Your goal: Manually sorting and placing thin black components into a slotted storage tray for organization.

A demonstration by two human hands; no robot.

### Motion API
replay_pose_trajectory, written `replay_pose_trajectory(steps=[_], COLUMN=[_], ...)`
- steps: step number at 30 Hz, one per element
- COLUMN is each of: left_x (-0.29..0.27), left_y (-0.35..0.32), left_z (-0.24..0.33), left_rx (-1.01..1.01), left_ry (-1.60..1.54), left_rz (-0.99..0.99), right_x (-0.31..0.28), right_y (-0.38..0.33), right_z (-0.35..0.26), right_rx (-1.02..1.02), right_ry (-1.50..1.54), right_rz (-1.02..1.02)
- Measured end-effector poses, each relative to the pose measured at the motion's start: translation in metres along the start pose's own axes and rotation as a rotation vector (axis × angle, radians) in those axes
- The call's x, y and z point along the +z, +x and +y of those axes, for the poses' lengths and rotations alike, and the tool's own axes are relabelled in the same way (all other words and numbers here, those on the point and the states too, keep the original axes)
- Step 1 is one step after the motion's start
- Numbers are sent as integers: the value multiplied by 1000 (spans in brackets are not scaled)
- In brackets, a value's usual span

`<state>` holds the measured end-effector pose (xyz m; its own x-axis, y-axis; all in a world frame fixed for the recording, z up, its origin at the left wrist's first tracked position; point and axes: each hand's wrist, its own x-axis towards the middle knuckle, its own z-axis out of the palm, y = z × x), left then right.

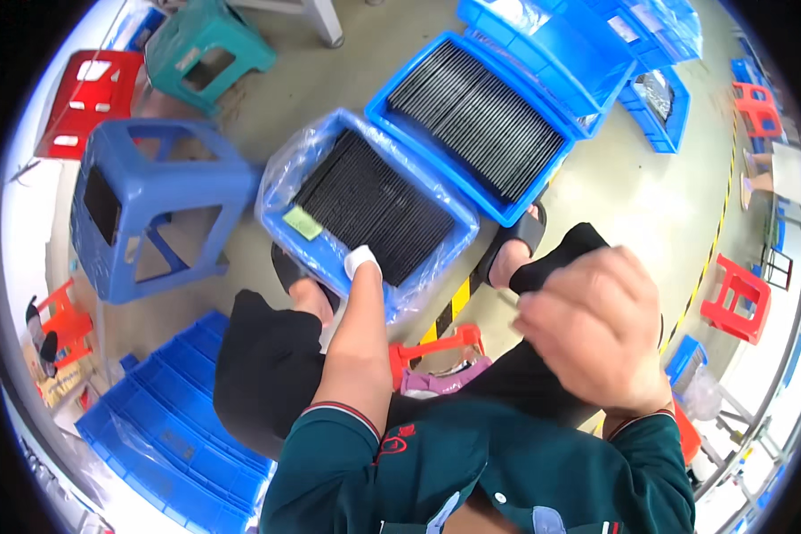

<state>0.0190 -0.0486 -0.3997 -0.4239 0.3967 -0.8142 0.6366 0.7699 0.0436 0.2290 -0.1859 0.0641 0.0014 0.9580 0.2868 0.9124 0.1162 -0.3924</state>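
Between my feet stands a blue bin [281, 233] lined with clear plastic film, filled with rows of thin black sheet-like pieces [374, 200]. My left hand [362, 260], with white covering on it, reaches down to the bin's near side beside these pieces. Its fingers are too small and hidden to make out. A pale green paper slip [303, 223] lies at the left of the pieces. My right hand [596, 325] is raised over my right thigh, away from the bins. Motion blurs its bent fingers, and no held object shows.
Touching the lined bin, a second blue bin [507, 216] holds similar dark rows. More blue bins [570, 44] stand beyond it. On the left are a blue stool [165, 178], a green stool [206, 55] and a large blue crate [182, 427]. A red stool frame [436, 347] sits below me.
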Motion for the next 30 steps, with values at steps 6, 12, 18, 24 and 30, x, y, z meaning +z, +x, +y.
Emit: replay_pose_trajectory(steps=[6,12,18,24,30], left_x=[-2,11,72,118,127], left_y=[-71,-156,-191,-201,-202], left_z=[43,135,215,276,311], left_rx=[587,1184,1448,1419,1235], left_ry=[-63,82,555,943,1144], left_rz=[504,322,422,586,556], right_x=[-8,11,-1,-4,-13], right_y=[-59,-98,-104,-108,-99], right_z=[3,27,36,51,65], right_rx=[117,329,303,340,406], right_ry=[112,209,303,433,454], right_rz=[32,2,-59,17,89])
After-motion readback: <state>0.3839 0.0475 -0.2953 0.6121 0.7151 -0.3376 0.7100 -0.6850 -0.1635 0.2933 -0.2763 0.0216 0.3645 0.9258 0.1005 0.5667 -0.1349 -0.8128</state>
